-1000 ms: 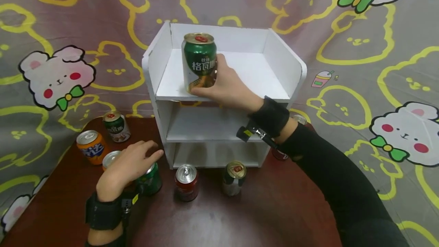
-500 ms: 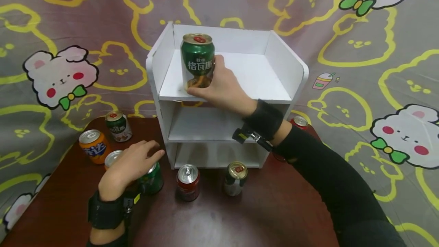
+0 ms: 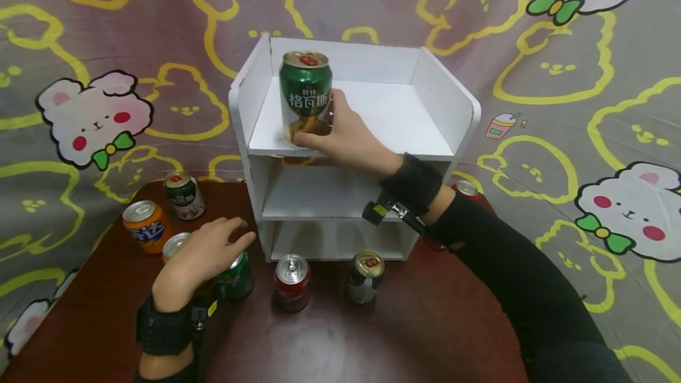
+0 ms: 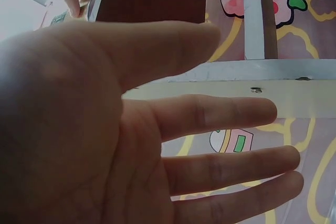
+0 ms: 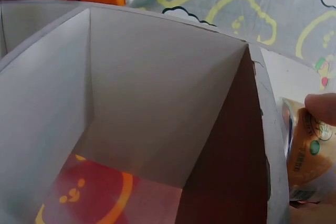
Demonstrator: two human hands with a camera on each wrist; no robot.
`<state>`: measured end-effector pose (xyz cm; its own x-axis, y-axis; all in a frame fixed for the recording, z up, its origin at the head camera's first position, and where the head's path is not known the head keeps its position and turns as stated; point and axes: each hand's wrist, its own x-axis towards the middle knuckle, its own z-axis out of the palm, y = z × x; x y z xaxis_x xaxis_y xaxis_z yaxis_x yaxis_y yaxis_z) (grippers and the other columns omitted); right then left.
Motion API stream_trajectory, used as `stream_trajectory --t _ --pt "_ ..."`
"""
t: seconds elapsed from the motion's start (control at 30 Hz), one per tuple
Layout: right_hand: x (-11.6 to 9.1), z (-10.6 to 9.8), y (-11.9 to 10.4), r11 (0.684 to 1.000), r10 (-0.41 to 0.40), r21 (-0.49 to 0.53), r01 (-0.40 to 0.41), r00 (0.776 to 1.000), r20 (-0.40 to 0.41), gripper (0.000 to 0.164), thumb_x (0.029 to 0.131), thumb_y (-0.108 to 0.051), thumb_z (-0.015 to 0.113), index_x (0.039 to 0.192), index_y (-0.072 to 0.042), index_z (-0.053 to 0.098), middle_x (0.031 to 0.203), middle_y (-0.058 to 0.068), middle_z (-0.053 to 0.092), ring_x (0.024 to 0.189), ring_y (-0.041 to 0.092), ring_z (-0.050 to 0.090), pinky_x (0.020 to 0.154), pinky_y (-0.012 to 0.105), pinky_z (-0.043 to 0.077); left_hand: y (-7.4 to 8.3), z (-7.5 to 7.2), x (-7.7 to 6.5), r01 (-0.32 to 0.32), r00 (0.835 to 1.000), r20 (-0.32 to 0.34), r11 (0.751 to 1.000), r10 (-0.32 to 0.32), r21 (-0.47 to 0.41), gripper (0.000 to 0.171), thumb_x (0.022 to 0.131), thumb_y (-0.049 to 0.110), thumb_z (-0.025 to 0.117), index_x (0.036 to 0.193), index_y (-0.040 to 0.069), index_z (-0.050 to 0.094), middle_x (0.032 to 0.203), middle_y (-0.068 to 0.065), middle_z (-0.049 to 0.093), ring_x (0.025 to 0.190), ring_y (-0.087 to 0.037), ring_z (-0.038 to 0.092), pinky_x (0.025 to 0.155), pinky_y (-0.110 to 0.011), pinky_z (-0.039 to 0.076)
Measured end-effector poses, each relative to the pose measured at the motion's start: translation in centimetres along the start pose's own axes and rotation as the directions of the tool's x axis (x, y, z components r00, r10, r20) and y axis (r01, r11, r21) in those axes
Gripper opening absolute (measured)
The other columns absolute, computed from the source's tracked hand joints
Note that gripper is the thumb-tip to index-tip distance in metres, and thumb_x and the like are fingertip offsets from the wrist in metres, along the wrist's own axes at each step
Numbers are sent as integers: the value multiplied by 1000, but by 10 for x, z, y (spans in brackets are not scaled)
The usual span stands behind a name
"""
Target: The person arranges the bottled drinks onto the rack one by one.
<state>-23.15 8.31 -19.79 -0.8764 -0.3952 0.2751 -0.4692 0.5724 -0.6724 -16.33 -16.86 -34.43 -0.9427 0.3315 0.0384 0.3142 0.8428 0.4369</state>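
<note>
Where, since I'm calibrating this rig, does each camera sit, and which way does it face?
Head: on the head, facing forward and down at the white shelf; left hand and right hand both show.
Left wrist: on that wrist, looking past the left hand's fingers at shelf boards; the right hand shows top left.
Right wrist: on that wrist, looking into the shelf; both hands partly show.
Head and right wrist share the held green can.

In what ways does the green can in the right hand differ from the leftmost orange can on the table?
The green can has a gold-coloured top with a red tab; the orange can has a silver-coloured top. The right hand grips the green can at the top level of the white shelf; the orange can stands on the dark table. Both are upright drink cans.
</note>
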Motion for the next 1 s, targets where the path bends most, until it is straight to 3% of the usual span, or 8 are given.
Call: stream_trajectory --t 0.27,1.0 --pt "6 9 -2 999 -19 -48 18 1000 -24 80 83 -35 73 139 -6 24 131 9 48 114 15 51 92 28 44 0 2 0 4 1000 -1 1000 -4 0 47 97 37 52 123 -1 57 117 -24 57 101 -38 57 79 -53 47" --pt "15 18 -13 998 9 -64 -11 1000 -24 78 82 -37 74 136 -7 26 131 7 48 118 14 49 94 27 43 -1 0 1 -3 1000 -5 1000 3 -7 48 97 36 52 123 -3 57 116 -24 58 102 -39 57 80 -54 47"
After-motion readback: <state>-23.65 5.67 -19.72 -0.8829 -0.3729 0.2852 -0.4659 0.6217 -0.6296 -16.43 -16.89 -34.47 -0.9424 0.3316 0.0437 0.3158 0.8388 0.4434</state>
